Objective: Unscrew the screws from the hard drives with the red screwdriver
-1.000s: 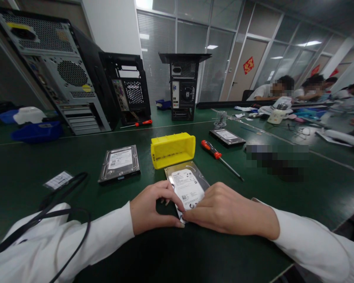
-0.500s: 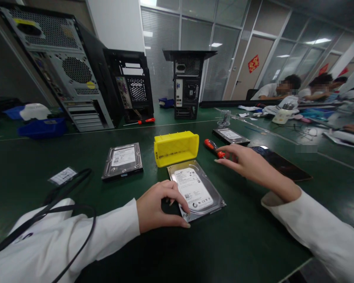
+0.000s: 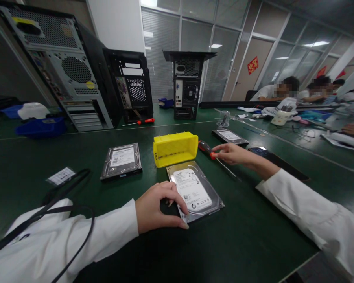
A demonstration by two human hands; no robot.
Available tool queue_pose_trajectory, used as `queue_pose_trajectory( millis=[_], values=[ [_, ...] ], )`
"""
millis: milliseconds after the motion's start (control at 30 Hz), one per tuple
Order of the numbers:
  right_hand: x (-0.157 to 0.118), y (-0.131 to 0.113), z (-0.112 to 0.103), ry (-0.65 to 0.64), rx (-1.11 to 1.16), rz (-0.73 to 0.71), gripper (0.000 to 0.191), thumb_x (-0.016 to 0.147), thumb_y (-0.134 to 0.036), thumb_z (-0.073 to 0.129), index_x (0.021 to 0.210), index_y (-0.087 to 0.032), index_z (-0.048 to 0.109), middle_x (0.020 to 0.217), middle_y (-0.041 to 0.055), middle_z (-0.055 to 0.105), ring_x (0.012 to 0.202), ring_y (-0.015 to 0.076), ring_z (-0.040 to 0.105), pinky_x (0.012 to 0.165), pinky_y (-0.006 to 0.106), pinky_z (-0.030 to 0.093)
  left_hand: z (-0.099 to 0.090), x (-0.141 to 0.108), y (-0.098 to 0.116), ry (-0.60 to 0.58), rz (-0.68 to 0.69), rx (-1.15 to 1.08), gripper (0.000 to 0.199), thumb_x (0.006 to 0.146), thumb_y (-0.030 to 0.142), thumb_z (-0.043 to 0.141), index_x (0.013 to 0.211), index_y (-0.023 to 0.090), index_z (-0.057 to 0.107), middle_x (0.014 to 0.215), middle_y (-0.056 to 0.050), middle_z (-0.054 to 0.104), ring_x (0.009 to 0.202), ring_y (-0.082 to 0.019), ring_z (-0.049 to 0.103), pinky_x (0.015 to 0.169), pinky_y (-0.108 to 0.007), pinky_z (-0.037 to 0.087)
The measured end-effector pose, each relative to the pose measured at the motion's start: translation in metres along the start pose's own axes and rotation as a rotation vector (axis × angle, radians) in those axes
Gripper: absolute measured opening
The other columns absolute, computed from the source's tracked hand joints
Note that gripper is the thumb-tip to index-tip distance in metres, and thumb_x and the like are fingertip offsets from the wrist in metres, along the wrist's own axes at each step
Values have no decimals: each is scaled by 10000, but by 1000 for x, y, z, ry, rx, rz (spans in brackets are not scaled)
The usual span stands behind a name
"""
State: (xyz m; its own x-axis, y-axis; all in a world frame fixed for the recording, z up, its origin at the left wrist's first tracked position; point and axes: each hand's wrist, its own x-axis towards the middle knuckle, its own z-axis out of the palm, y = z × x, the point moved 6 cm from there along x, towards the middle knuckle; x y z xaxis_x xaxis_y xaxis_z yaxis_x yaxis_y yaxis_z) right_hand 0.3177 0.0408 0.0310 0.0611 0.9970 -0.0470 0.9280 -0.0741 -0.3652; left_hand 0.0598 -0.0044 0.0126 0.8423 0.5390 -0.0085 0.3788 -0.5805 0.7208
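Observation:
A silver hard drive (image 3: 194, 190) with a white label lies on the green table in front of me. My left hand (image 3: 163, 204) grips its near left corner between thumb and fingers. Behind the drive a yellow bin (image 3: 175, 149) rests on its side, its opening facing me. To the right, my right hand (image 3: 230, 154) has its fingertips closed at the red collar of a screwdriver (image 3: 205, 147). The screwdriver's handle points back left toward the bin, and its shaft reaches toward the near right on the table.
Another hard drive (image 3: 121, 160) lies left, a third (image 3: 230, 136) back right beside a dark phone-like slab (image 3: 279, 162). Computer cases (image 3: 186, 86) stand behind. A second screwdriver (image 3: 146, 121), blue bins (image 3: 41, 127) and a cable (image 3: 61, 188) are around. People sit far right.
My right hand has closed its fingers at the screwdriver, which has shifted a little left with its shaft now showing. My left hand stays on the drive's corner.

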Motion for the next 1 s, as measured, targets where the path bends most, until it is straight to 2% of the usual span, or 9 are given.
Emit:
queue_pose_trajectory(
  millis=[133, 233, 333, 467, 600, 733, 833, 933, 1000],
  values=[
    [-3, -7, -12, -53, 87, -32, 492, 905, -427, 333, 1242, -99, 475, 739, 55, 570, 478, 74, 440, 451, 215, 334, 0, 0, -1, 4, 6, -8, 234, 622, 352, 804, 799, 220, 725, 773, 16, 499, 776, -161, 485, 694, -269, 341],
    [5, -27, 3, -36, 62, -68, 596, 825, -541, 454, 1218, -94, 492, 889, 109, 600, 688, 139, 549, 595, 254, 419, 0, 0, -2, 6, -7, -7, 229, 618, 337, 809, 804, 232, 726, 788, 15, 500, 791, -166, 484, 698, -270, 339],
    [14, -51, 23, -45, 5, -114, 719, 734, -639, 514, 1233, -123, 481, 1005, 134, 594, 832, 210, 567, 683, 300, 428, 0, 0, -2, 8, -13, -4, 233, 621, 349, 808, 800, 222, 729, 780, 13, 494, 788, -166, 485, 695, -272, 332],
    [19, -65, 35, -115, -38, -131, 528, 794, -549, 491, 1092, -121, 567, 1004, 142, 615, 856, 226, 584, 718, 310, 427, -1, 1, -1, -10, -16, -5, 248, 615, 361, 810, 802, 219, 730, 789, 10, 501, 792, -166, 487, 692, -271, 329],
    [23, -62, 34, -179, -20, -142, 448, 834, -437, 478, 1136, -111, 537, 1002, 133, 626, 862, 201, 591, 726, 286, 434, -2, 2, -3, -22, -37, -21, 234, 619, 363, 806, 803, 241, 727, 793, 14, 498, 792, -161, 478, 674, -258, 336],
    [32, -55, 32, -291, 61, -158, 468, 817, -378, 514, 1173, -74, 489, 884, 112, 638, 700, 151, 590, 599, 246, 448, -3, 2, -3, -18, -27, -54, 242, 613, 374, 810, 799, 242, 729, 785, 12, 509, 788, -160, 471, 677, -261, 335],
    [39, -51, 18, -381, 143, -168, 494, 811, -370, 526, 1203, -75, 465, 854, 89, 624, 623, 115, 568, 531, 221, 450, -4, 1, -4, 5, -28, -67, 244, 604, 384, 813, 783, 240, 731, 785, 10, 519, 785, -157, 473, 690, -266, 339],
    [43, -52, -14, -438, 265, -184, 482, 857, -397, 463, 1247, -115, 446, 729, 30, 582, 583, 96, 556, 546, 219, 472, -6, 0, -3, 45, -27, -79, 236, 615, 411, 799, 766, 244, 728, 788, 11, 526, 784, -153, 480, 689, -260, 360],
    [45, -56, -43, -387, 592, -142, 449, 842, -341, 518, 1238, -138, 456, 718, 16, 566, 592, 94, 566, 563, 216, 484, -7, -1, -4, 82, -28, -93, 241, 615, 419, 797, 762, 242, 722, 796, 16, 527, 782, -147, 489, 684, -252, 375]
  ],
)
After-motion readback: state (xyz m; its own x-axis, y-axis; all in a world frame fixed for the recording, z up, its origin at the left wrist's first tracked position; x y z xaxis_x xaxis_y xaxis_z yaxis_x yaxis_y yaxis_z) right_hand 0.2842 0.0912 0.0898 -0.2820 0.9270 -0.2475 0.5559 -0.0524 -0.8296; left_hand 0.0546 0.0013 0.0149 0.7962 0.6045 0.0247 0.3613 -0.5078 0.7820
